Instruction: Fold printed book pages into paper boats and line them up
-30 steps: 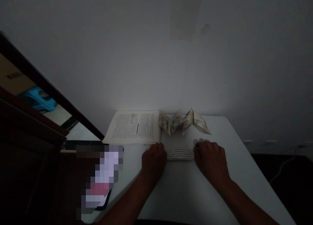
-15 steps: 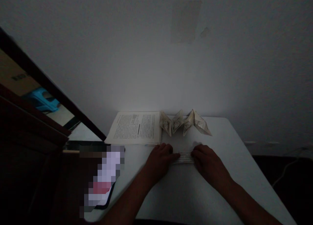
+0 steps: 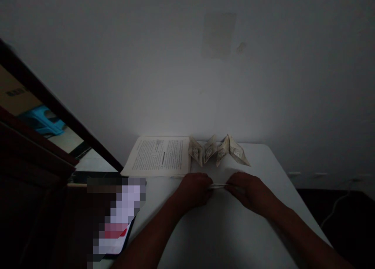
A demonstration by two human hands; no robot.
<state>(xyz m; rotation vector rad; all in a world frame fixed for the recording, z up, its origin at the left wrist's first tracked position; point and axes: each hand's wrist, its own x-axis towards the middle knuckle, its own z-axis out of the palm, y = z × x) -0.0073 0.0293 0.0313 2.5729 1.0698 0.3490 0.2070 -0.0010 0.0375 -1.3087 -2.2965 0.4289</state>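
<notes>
My left hand [image 3: 193, 188] and my right hand [image 3: 248, 190] rest on the white table [image 3: 222, 230], fingers curled and pinching a folded strip of printed paper [image 3: 218, 186] between them. Only a thin edge of the strip shows between the fingertips. Just beyond the hands stand two folded paper shapes [image 3: 218, 150] made from printed pages. An open book [image 3: 159, 155] lies flat to their left, close to my left hand.
A pale wall rises right behind the table. A dark wooden frame [image 3: 58, 116] slants across the left side, with a blue stool [image 3: 43, 122] seen past it. A blurred-out item [image 3: 117, 218] lies at the table's left edge. The room is dim.
My hands have drawn closer together and the paper strip between them has narrowed from a broad band to a thin edge. The view has shifted slightly.
</notes>
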